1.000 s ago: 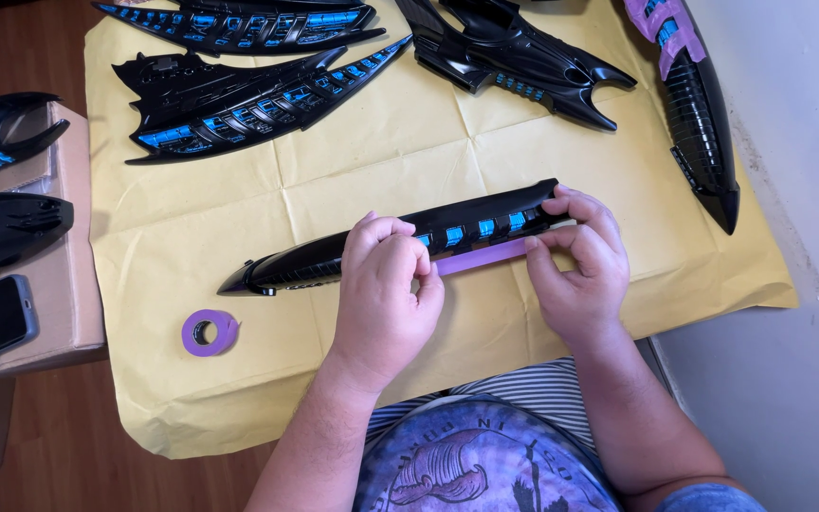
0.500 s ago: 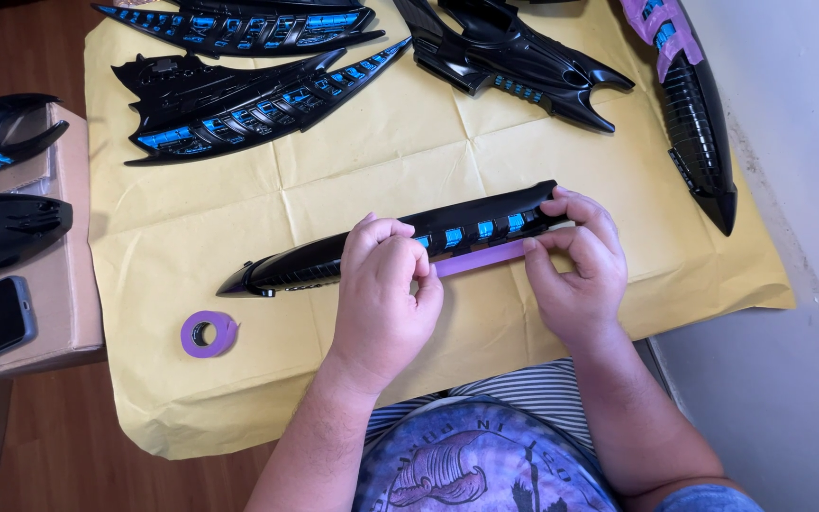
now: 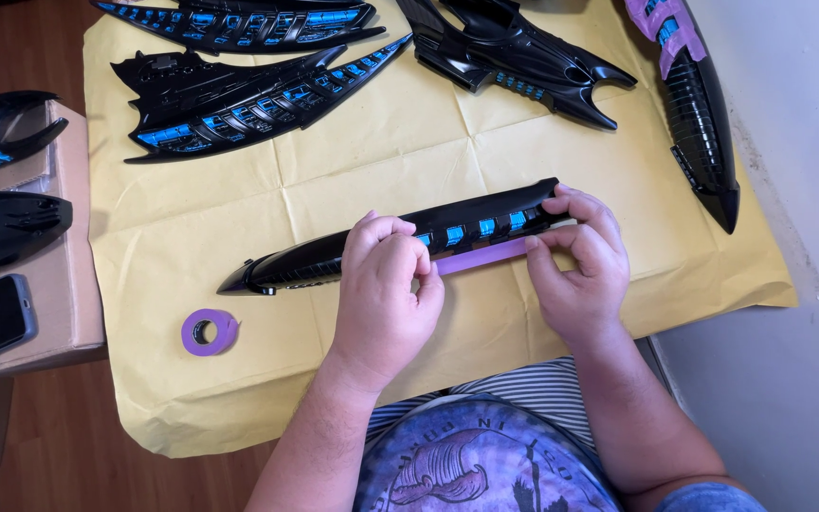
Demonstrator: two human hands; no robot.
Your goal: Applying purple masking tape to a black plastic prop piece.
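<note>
My left hand (image 3: 383,284) is curled into a loose fist over the middle of the long black panel (image 3: 305,265), fingertips pinching one end of a strip of purple tape (image 3: 482,257). My right hand (image 3: 580,265) grips the panel's right end, thumb and fingers closed on the tape's other end, holding it taut along the lower edge. The panel lies across the yellow paper (image 3: 239,379) in front of me, with the purple tape roll (image 3: 209,332) near its pointed left tip
</note>
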